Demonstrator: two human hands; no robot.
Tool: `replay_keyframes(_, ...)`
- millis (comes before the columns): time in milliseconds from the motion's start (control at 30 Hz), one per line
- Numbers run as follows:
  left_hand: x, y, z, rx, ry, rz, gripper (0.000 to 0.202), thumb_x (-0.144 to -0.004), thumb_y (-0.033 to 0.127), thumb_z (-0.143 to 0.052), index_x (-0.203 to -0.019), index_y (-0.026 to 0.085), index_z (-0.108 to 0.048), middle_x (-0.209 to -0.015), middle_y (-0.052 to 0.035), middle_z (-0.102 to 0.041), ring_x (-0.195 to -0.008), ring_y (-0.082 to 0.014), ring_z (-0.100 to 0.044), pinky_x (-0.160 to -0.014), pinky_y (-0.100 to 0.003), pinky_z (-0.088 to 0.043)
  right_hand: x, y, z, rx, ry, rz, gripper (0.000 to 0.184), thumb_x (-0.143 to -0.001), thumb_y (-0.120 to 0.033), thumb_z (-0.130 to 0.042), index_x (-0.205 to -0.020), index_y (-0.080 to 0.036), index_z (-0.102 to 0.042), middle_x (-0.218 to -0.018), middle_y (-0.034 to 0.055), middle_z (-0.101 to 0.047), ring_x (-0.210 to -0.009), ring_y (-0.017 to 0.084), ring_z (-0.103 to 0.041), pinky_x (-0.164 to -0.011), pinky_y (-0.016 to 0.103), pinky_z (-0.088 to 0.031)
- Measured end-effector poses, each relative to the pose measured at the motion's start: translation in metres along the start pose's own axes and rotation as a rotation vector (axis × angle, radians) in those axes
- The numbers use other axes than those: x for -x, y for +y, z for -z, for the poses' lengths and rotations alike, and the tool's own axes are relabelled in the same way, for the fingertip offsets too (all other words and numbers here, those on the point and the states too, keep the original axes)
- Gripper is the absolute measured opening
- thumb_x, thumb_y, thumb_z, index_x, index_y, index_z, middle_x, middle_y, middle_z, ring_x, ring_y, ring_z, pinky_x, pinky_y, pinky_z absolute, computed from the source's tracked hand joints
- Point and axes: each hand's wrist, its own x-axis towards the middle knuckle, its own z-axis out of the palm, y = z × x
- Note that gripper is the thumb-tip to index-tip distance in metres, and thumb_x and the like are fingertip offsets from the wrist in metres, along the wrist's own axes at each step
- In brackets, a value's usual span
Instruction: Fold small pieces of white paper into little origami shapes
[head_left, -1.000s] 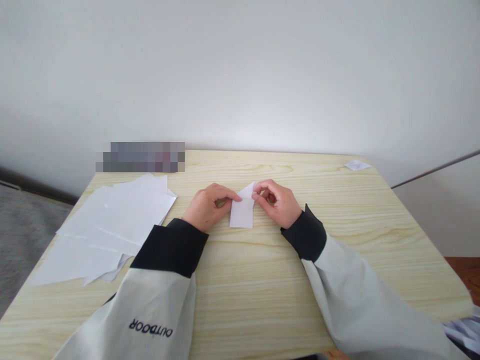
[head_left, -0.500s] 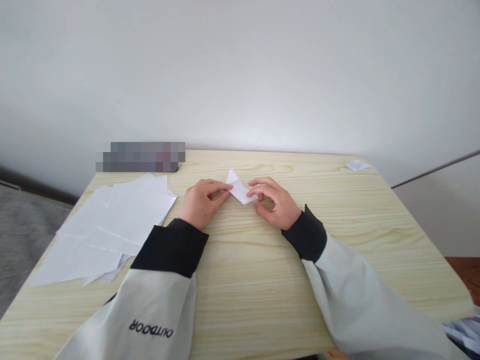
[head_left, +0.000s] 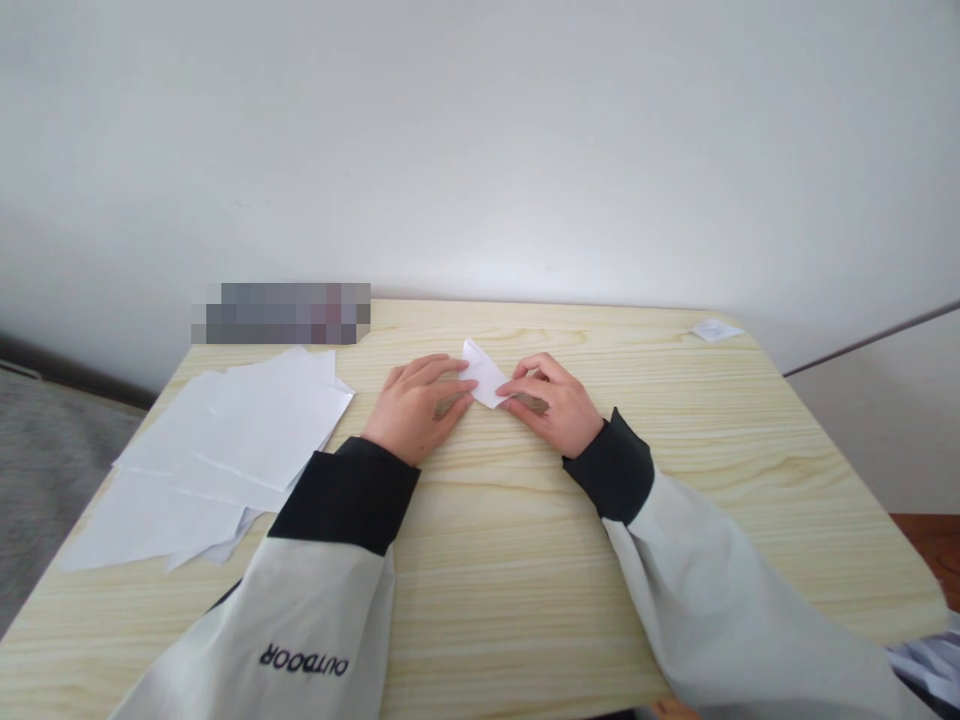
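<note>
Open tabletop (head_left: pixel 750 450) right of right hand (head_left: pixel 559 405); loose sheets (head_left: pixel 225 440) near left hand (head_left: pixel 416 405)

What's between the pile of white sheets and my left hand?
Nothing: the head view shows only bare table between the white sheets and the left hand.

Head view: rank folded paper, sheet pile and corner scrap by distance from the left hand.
1. folded paper, touching the left hand fingertips, mid-table.
2. sheet pile, on the hand's left.
3. corner scrap, far right corner of the table.
</note>
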Motion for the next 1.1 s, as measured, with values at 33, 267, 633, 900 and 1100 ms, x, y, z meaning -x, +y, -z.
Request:
replay_keyframes(33, 0.000, 0.001, 0.001, -0.019, -0.020, 0.004, 0.024, -0.087, 0.029, -0.051, -0.101, 0.025, -0.069, -0.120, -0.0045, -0.062, -0.117, -0.0259, -0.050, -0.095, -0.044, -0.038, 0.000, 0.000, 0.000, -0.009, -0.009, 0.007, 0.015, -0.084, -0.028, -0.060, -0.088, -0.020, -0.072, -0.087, 0.0050, -0.053, -0.065, 0.011, -0.051, -0.068, 0.029, -0.046)
replay_keyframes(267, 0.001, 0.003, 0.000, -0.109, -0.012, -0.061, 0.022, -0.087, 0.034, -0.053, -0.098, 0.029, -0.071, -0.114, -0.0024, -0.066, -0.114, -0.0244, -0.053, -0.091, -0.040, -0.041, -0.003, -0.002, 0.002, -0.053, -0.035, -0.106, 0.021, -0.086, -0.030, -0.057, -0.081, -0.015, -0.071, -0.066, 0.0006, -0.051, -0.057, 0.010, -0.047, -0.057, 0.025, -0.040)
replay_keyframes(633, 0.004, 0.010, -0.004, -0.176, 0.072, -0.216, 0.022, -0.088, 0.030, -0.051, -0.093, 0.026, -0.072, -0.094, -0.0044, -0.066, -0.096, -0.0198, -0.060, -0.081, -0.033, -0.045, -0.005, -0.003, -0.003, 0.033, 0.064, -0.290, 0.020, -0.082, -0.033, -0.059, -0.074, -0.016, -0.064, -0.069, 0.0008, -0.051, -0.059, 0.011, -0.047, -0.059, 0.026, -0.039)
replay_keyframes(900, 0.002, 0.018, -0.009, -0.204, 0.128, -0.156, 0.020, -0.086, 0.034, -0.056, -0.078, 0.023, -0.069, -0.094, 0.0002, -0.069, -0.087, -0.0165, -0.065, -0.078, -0.032, -0.043, -0.007, -0.005, 0.002, -0.107, 0.037, -0.260, 0.020, -0.084, -0.033, -0.059, -0.072, -0.017, -0.064, -0.067, 0.0000, -0.052, -0.058, 0.011, -0.047, -0.057, 0.025, -0.039)
replay_keyframes(1100, 0.003, 0.018, -0.012, -0.243, 0.152, -0.059, 0.015, -0.086, 0.027, -0.055, -0.080, 0.021, -0.067, -0.092, -0.0013, -0.069, -0.084, -0.0167, -0.066, -0.078, -0.031, -0.047, -0.008, -0.008, 0.004, -0.128, -0.008, -0.173, 0.018, -0.085, -0.031, -0.059, -0.078, -0.019, -0.069, -0.073, 0.0024, -0.063, -0.066, 0.012, -0.057, -0.061, 0.025, -0.044)
